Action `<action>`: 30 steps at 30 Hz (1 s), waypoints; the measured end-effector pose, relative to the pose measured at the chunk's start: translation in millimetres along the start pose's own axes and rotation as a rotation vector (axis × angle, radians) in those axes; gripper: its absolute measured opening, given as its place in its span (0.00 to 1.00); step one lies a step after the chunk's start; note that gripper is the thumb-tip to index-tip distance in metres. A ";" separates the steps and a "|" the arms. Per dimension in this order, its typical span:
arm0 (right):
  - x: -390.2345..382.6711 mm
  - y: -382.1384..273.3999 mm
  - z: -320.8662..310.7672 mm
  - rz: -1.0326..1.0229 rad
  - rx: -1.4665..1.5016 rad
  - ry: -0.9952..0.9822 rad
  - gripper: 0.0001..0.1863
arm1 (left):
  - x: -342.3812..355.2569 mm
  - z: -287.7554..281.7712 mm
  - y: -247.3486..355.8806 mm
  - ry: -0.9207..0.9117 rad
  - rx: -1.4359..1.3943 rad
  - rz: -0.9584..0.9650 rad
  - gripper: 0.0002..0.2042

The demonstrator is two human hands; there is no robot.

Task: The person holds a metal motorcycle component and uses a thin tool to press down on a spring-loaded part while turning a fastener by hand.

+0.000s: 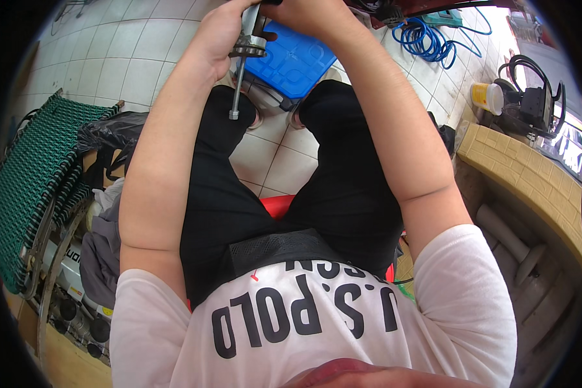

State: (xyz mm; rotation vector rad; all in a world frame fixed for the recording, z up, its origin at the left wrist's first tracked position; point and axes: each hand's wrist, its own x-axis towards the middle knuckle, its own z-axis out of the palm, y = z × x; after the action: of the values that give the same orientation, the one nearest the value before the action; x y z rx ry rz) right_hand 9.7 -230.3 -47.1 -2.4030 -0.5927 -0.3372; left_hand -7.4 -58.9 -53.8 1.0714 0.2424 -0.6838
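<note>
At the top edge of the head view, my left hand (218, 35) is closed round a silver metal part with a ring-shaped collar (249, 46). A long thin rod (238, 87) runs down from the collar toward me, with a hex-shaped tip at its lower end. My right hand (313, 14) is close beside it, fingers curled against the far end of the same work; the frame cuts them off, so its exact hold is hidden. Below both hands stands a blue-lidded box (297, 61) on the tiled floor, between my feet.
Coiled blue hose (427, 42) lies at the upper right, near a teal tool (443, 18). A yellow-and-white tub (487, 98) and black equipment (535, 103) stand by a tan ledge (524, 158). To my left are a green woven folding seat (29, 174) and a black plastic bag (113, 132).
</note>
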 end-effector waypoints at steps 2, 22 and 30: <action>0.4 -1.6 0.0 0.014 0.002 -0.003 0.14 | 0.9 -1.5 0.2 -0.004 0.007 -0.008 0.13; 0.7 -1.3 -3.8 0.028 -0.032 -0.018 0.14 | 3.0 -0.9 -2.1 0.029 0.007 0.020 0.13; 0.4 1.2 -7.6 0.053 0.005 0.015 0.13 | -6.8 3.6 5.4 0.049 0.013 0.087 0.20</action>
State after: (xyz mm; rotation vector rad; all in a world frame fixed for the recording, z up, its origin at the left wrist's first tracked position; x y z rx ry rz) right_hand 9.9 -235.9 -41.8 -2.4045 -0.5214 -0.3299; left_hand -9.8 -57.7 -44.8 1.1055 0.2319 -0.5821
